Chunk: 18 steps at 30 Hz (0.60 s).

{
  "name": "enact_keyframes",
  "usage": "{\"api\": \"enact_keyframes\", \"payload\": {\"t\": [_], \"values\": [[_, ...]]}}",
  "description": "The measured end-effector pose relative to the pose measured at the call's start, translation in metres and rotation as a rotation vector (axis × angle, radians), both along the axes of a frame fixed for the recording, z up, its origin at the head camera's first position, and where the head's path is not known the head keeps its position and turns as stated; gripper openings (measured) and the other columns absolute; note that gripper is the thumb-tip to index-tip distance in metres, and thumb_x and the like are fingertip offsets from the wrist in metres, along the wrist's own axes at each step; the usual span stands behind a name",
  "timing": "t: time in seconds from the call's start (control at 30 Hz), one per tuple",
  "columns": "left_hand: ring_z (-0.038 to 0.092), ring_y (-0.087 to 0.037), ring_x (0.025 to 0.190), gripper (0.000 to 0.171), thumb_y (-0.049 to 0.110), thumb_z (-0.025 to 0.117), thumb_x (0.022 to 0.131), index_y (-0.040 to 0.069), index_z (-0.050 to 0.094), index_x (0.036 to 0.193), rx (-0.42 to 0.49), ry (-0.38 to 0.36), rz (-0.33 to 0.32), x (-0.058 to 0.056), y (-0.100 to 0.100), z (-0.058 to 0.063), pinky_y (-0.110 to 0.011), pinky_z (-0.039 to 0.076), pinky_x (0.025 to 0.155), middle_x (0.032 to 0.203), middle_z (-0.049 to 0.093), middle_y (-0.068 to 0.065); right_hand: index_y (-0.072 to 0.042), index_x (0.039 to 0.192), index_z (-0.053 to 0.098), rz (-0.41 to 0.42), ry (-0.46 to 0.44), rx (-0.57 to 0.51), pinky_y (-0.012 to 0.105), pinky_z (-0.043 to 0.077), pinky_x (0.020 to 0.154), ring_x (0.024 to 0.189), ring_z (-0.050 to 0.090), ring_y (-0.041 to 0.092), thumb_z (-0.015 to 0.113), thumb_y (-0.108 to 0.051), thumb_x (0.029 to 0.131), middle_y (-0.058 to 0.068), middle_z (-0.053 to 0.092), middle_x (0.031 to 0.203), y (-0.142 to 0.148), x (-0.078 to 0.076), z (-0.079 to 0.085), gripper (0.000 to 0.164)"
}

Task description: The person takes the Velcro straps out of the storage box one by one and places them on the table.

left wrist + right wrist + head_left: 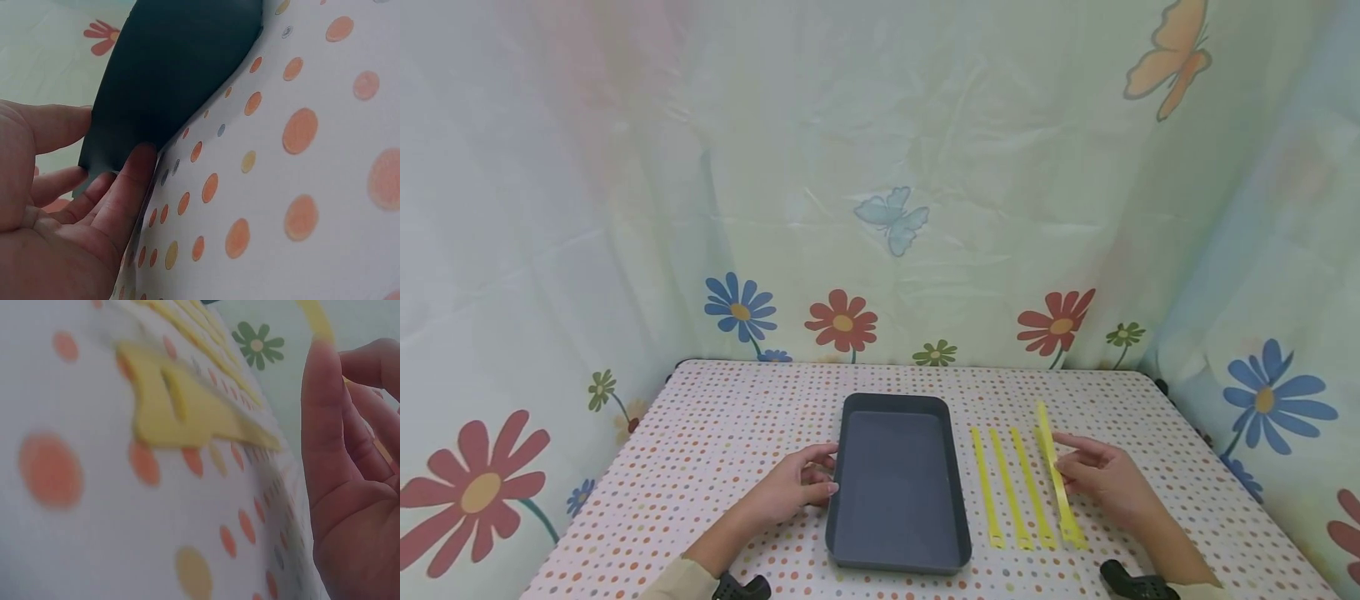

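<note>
A dark grey rectangular tray (898, 492) lies on the dotted table. My left hand (801, 485) is at its left side, fingertips against the outer wall (169, 69) in the left wrist view. To the right of the tray, my right hand (1101, 479) pinches a thin flat yellow strip (1051, 450) between thumb and fingers, its far end tilted up. In the right wrist view the held strip (315, 319) shows above the thumb tip. Below that hand, a wider slotted yellow end (169, 400) is close over the table.
Between the tray and the right hand, several similar yellow strips (987, 487) lie side by side. The white table (745, 433) has coloured dots. A curtain with flowers and butterflies (891, 218) hangs behind and at both sides.
</note>
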<state>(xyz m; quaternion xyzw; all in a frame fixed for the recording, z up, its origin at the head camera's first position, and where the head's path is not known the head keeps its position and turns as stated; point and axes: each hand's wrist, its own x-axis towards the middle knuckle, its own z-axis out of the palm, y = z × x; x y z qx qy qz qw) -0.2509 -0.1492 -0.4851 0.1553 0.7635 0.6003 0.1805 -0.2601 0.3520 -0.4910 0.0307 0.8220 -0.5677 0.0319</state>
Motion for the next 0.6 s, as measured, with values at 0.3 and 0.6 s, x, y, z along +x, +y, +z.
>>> {"api": "enact_keyframes", "payload": {"t": [0.3,0.6], "values": [[0.064,-0.018,0.105,0.066,0.013,0.068,0.099,0.0,0.036,0.156,-0.016,0.01,-0.006,-0.002,-0.001,-0.001,-0.027,0.058,0.082,0.136,0.053,-0.02,0.0,0.15,0.049,0.008,-0.051,0.0,0.033,0.062,0.072,0.08,0.07,0.015,0.075,-0.021,0.093,0.0,0.075,0.095,0.017,0.0,-0.002,0.066],[0.064,-0.017,0.104,0.066,0.014,0.068,0.099,0.002,0.037,0.157,-0.018,-0.005,-0.008,-0.003,-0.001,-0.004,-0.033,0.06,0.085,0.136,0.053,-0.017,0.002,0.15,0.047,-0.002,-0.117,0.044,0.034,0.062,0.07,0.078,0.069,0.018,0.073,-0.016,0.094,0.004,0.074,0.095,0.031,-0.004,-0.003,0.064]]}}
